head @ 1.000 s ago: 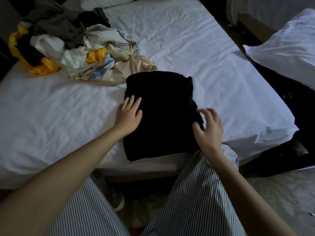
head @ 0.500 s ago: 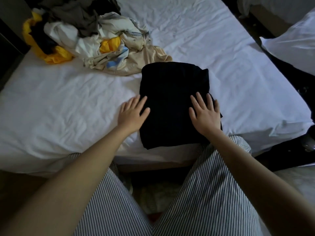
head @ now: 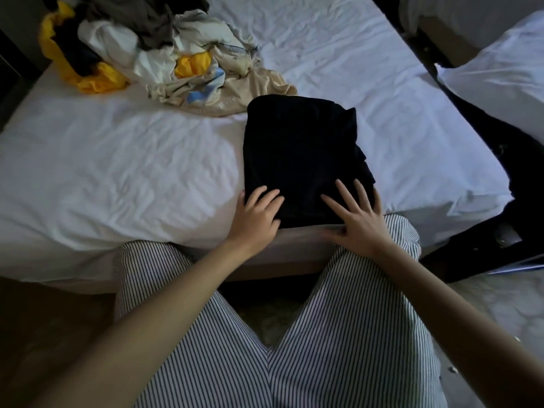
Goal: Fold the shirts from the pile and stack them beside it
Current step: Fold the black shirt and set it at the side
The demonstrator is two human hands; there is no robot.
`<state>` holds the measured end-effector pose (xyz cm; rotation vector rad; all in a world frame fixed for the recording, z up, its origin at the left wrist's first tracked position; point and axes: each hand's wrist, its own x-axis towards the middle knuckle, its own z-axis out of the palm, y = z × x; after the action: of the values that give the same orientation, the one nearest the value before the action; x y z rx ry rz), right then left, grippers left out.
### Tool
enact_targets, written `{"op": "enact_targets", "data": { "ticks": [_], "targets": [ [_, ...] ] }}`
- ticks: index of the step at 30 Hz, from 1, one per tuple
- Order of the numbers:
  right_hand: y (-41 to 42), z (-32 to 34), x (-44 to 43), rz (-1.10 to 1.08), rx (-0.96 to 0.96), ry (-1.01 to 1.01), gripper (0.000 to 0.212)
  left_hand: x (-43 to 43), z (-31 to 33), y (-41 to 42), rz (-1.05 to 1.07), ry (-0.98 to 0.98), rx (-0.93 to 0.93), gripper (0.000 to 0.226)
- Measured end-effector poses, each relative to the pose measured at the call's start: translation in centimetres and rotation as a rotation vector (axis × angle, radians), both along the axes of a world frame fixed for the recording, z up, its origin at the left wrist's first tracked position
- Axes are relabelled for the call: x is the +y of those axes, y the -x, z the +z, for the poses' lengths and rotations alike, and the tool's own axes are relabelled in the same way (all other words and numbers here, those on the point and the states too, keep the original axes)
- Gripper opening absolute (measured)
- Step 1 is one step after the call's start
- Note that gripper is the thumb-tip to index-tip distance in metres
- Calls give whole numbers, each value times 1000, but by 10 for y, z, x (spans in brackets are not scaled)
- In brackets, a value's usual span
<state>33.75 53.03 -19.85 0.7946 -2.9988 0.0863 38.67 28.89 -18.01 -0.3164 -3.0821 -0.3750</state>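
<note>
Now both hands have slid down to the near edge of the black shirt [head: 303,154]. A second ago my left hand [head: 256,214] lay at its left side and my right hand [head: 359,220] was curled at the right edge, tucking it in. Half a second ago both lay flat higher up on the cloth. At this point they are wide: the left fingers lie loosely on the near left corner, and the right fingers are spread flat on the near right corner. Neither hand grips anything.

I judge this to be the last smoothing stroke, so the shirt is as good as folded. It lies as a neat dark rectangle at the near edge of the bed [head: 123,172], just beside the pile [head: 164,54], which is where the stack belongs. The pile is a heap of yellow, white, grey and beige shirts, so most of the task is left.

The bed has a creased white sheet, soft enough that the fold could sag at the edge. The room is dim. My striped trousers [head: 338,334] press against the bed, and more white bedding [head: 500,78] lies to the right.
</note>
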Motion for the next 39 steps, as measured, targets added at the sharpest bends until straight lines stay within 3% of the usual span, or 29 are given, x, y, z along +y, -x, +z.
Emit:
{"op": "enact_targets", "data": {
  "ticks": [2, 5, 8, 11, 14, 16, 21, 25, 28, 31, 33, 37, 39],
  "targets": [
    [1, 5, 6, -24, -67, -12, 62, -1, 6, 2, -35, -1, 147, 38],
    [5, 16, 9, -63, -67, 157, 58, -8, 8, 1, -55, 107, 228, 27],
    [11, 20, 13, -37, -96, 226, 44, -9, 9, -4, 21, 87, 107, 50],
    [14, 24, 20, 15, -183, 161, 43, -11, 18, -9, 45, -38, -17, 59],
    [17, 31, 23, 51, -231, 198, 44, -25, 29, -12, 13, -143, 23, 64],
    [19, 33, 21, 64, -289, 202, 44, -33, 33, -11, 5, -209, -3, 67],
    [20, 31, 17, 111, -249, -4, 44, -35, 25, -4, -14, -236, -361, 67],
    [23, 47, 12, 54, -237, 74, 38, -36, 44, 7, 61, -344, -367, 53],
    [20, 64, 17, 87, -291, -41, 36, -39, 51, 2, 16, -289, -421, 48],
    [17, 79, 11, 110, -525, -296, 39, -32, 41, -6, -174, -16, -478, 39],
    [20, 89, -4, 78, -637, -276, 46, -27, 41, 9, -253, 25, -419, 30],
    [43, 95, -38, -34, -272, 2, 45, -6, 59, 62, -118, -318, -349, 20],
    [60, 86, -49, -93, -189, 145, 42, -1, 61, 94, -28, -321, -256, 25]
  ]
}}
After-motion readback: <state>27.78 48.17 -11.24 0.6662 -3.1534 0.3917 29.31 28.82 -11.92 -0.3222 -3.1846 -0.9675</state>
